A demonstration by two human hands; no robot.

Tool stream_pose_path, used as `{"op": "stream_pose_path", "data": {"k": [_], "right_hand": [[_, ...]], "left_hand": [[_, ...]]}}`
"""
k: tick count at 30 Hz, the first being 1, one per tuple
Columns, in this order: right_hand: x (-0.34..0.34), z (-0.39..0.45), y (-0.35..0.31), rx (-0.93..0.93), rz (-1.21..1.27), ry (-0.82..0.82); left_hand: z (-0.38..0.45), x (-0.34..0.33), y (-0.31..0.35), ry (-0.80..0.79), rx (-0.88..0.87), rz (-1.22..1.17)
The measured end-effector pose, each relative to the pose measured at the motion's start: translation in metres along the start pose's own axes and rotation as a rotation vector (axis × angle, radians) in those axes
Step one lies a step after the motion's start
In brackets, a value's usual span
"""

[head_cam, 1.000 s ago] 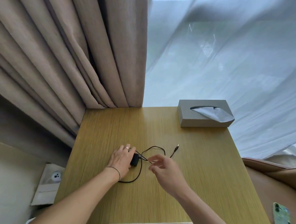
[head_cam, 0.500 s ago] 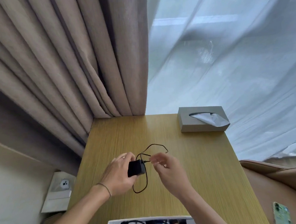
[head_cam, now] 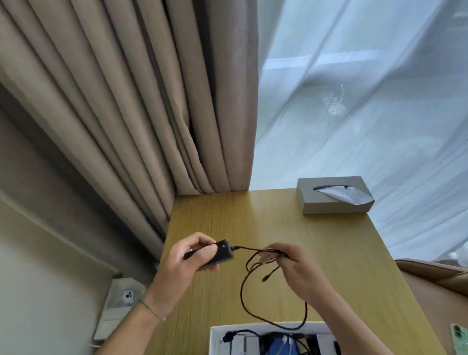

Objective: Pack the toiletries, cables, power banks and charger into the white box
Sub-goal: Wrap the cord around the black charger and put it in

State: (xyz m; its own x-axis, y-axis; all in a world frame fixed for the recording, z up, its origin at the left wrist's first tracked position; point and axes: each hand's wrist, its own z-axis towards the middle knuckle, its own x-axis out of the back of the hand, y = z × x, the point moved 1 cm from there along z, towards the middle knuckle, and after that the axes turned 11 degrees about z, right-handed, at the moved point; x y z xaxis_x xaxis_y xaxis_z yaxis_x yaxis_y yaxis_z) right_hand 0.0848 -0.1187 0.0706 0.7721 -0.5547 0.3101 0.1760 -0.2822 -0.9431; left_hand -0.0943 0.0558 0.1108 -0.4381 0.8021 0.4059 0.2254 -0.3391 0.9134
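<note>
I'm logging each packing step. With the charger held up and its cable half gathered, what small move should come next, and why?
Probably one more loop: the left hand grips the charger, the right hand pinches gathered cable, yet a long slack loop droops onto the rim of the white box.

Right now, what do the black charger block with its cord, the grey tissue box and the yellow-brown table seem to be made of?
Black charger block: looks like hard matte plastic, with a small glint on its face. Its thin black cord: rubbery or braided; blur hides which. Grey tissue box: smooth, matte, crisp edges; plastic or coated board. Yellow-brown table: straight fine grain, probably wood-look laminate or veneer.
</note>
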Motion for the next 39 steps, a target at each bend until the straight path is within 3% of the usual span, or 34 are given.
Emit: {"op": "stream_pose_path", "data": {"k": [2, 5, 7, 9, 13, 16, 19, 22, 24, 27, 31, 35, 39], "right_hand": [[0.015, -0.004, 0.001, -0.075, -0.006, 0.010], [0.033, -0.010, 0.003, -0.184, -0.318, 0.078], [0.035, -0.017, -0.008, -0.083, -0.414, 0.200], [0.027, -0.023, -0.030, 0.122, -0.225, 0.169], [0.002, -0.030, -0.067, 0.148, 0.198, -0.263], [-0.006, -0.034, -0.071, 0.167, 0.239, -0.301], [-0.008, -0.038, -0.069, 0.198, 0.263, -0.304], [-0.015, -0.041, -0.075, 0.244, 0.319, -0.346], [-0.023, -0.044, -0.079, 0.268, 0.312, -0.363], [-0.027, -0.048, -0.081, 0.261, 0.367, -0.356], [-0.014, -0.047, -0.072, 0.225, 0.461, -0.283], [-0.024, -0.048, -0.048, 0.139, 0.396, -0.189], [-0.061, -0.058, -0.028, 0.052, 0.375, -0.148]], "left_hand": [[-0.007, 0.012, 0.002, -0.004, 0.019, -0.192], [-0.015, 0.023, 0.002, -0.029, 0.124, -0.619], [-0.021, 0.022, 0.003, -0.113, 0.211, -0.834], [-0.027, 0.015, 0.005, -0.263, 0.284, -0.975], [-0.040, 0.000, 0.014, -0.465, 0.354, -0.969], [-0.047, -0.004, 0.021, -0.562, 0.368, -0.864], [-0.052, -0.003, 0.025, -0.699, 0.296, -0.611], [-0.053, -0.006, 0.031, -0.776, 0.199, -0.593], [-0.054, -0.012, 0.037, -0.746, 0.163, -0.565], [-0.054, -0.019, 0.041, -0.562, 0.132, -0.518], [-0.053, -0.011, 0.052, -0.407, 0.059, -0.780], [-0.044, -0.008, 0.069, -0.215, 0.080, -1.099], [-0.028, -0.012, 0.083, 0.065, 0.004, -1.080]]}}
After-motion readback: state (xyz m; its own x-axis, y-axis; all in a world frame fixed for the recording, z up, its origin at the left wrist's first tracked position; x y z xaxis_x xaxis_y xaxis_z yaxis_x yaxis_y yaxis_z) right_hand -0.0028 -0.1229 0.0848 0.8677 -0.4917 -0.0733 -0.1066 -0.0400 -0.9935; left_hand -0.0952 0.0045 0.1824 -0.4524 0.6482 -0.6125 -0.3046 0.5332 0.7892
